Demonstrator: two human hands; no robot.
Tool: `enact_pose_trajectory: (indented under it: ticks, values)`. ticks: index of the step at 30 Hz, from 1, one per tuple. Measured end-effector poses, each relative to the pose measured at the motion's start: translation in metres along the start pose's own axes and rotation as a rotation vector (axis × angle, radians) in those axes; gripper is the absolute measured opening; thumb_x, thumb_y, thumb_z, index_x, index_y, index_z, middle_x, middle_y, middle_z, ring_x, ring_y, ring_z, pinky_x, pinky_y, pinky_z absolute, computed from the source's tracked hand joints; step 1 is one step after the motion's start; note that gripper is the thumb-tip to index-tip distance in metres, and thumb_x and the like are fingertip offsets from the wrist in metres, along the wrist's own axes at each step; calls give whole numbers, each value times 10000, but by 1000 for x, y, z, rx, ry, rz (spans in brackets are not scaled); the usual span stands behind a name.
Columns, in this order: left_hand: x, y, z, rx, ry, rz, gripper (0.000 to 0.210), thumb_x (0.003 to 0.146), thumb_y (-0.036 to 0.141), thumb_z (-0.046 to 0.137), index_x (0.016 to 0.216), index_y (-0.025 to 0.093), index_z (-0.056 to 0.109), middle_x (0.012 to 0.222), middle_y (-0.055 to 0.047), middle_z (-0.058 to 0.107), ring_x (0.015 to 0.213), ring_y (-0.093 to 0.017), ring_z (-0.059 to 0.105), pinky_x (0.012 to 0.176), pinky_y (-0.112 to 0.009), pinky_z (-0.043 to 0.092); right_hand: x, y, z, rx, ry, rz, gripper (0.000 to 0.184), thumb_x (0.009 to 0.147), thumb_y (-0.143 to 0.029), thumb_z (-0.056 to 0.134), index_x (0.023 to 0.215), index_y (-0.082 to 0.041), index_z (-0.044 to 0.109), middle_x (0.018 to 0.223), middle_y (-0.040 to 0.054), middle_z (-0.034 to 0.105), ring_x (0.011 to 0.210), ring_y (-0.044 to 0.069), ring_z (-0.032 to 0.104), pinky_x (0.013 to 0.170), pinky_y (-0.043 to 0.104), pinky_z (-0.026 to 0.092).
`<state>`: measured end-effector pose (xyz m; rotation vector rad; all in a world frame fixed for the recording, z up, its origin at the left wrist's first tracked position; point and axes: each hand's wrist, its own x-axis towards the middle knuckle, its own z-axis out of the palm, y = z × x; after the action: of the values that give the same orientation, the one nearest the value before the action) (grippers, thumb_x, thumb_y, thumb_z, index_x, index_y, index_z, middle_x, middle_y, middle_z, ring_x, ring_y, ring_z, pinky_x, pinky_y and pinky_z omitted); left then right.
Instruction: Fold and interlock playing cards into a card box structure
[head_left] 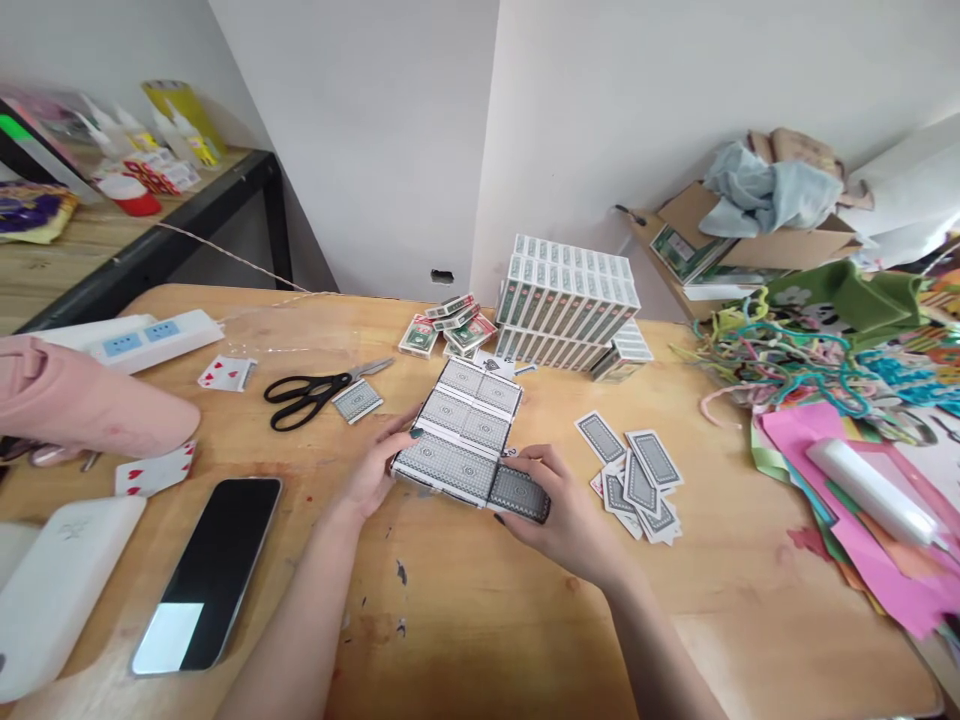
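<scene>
In the head view, a flat box-like block is covered with grey patterned playing cards laid in rows. My left hand grips its left edge, thumb on top and fingers along the side. At the block's lower right corner, my right hand pinches a playing card, which sits against the block's edge; whether it is fixed there I cannot tell. Behind the block lies a face-up card. Loose cards are scattered right of my right hand. Black-handled scissors and a cut card piece lie to the left.
Stacked card boxes stand by the wall, beside a loose pile of card packs. On the left are a phone, a pink roll and a power strip. Coloured paper and tangled cords occupy the right.
</scene>
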<state>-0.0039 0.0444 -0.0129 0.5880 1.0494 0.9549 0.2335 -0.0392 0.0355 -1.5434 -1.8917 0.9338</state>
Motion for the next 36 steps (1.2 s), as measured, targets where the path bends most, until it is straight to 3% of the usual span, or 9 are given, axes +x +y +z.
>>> enact_pose_trajectory:
  ticks: [5,10,14,17,20,24,27,33,36]
  values:
    - [2,0,-9,407,160,332,414,727,364,676,1102,189,684,1219,-77,647,1158,-263,563,960,-359,451,1,2,-1,107,174,-65,476,769,-229,667,1220,-248,514,1168,89,508,1091,211,538,934,366,463]
    - [-21,20,7,885,308,763,191,781,319,626,906,233,743,1104,-65,668,1102,-249,573,1052,-442,378,7,2,6,288,305,-151,651,781,-254,694,1346,-290,373,1224,93,530,1143,222,521,976,421,432]
    - [-47,43,41,605,-132,474,323,850,358,584,1126,208,657,1043,-89,696,928,-218,664,798,-349,556,22,-11,3,397,312,-241,649,746,-255,737,1316,-303,428,1244,88,550,1191,239,508,1013,441,402]
    - [-52,59,62,552,-306,582,413,885,288,550,1298,268,529,1203,-83,627,1095,-204,604,857,-316,541,37,-25,-5,649,159,-266,506,780,-340,703,1244,-284,508,1215,83,596,1138,235,563,983,424,435]
    - [-49,74,73,718,-303,766,276,882,235,546,1140,266,639,1220,-55,603,1141,-188,557,903,-292,512,51,-38,-11,908,20,-99,297,881,-457,538,1097,-257,580,914,40,663,770,171,643,720,333,520]
    - [-46,84,82,915,-93,796,128,862,233,567,909,235,686,879,-9,674,783,-125,620,624,-209,508,62,-51,-18,769,36,32,343,879,-439,543,650,-185,544,565,-35,465,500,81,421,481,215,355]
    - [-46,86,85,914,-73,733,109,855,257,585,880,243,689,815,12,681,704,-108,614,582,-197,488,67,-58,-21,704,115,29,226,845,-370,602,725,-179,601,631,-18,535,571,92,489,513,216,387]
    - [-47,83,83,696,-181,581,190,876,278,562,1041,250,654,820,6,681,687,-118,628,563,-209,517,73,-60,-16,970,259,13,113,813,-299,644,884,-217,613,637,-39,586,480,67,478,428,187,367]
    - [-46,81,82,681,-183,648,225,886,251,542,1085,243,647,866,-10,685,745,-128,643,598,-217,534,75,-60,-14,967,292,13,135,813,-311,645,914,-234,598,605,-55,582,462,70,476,431,191,388]
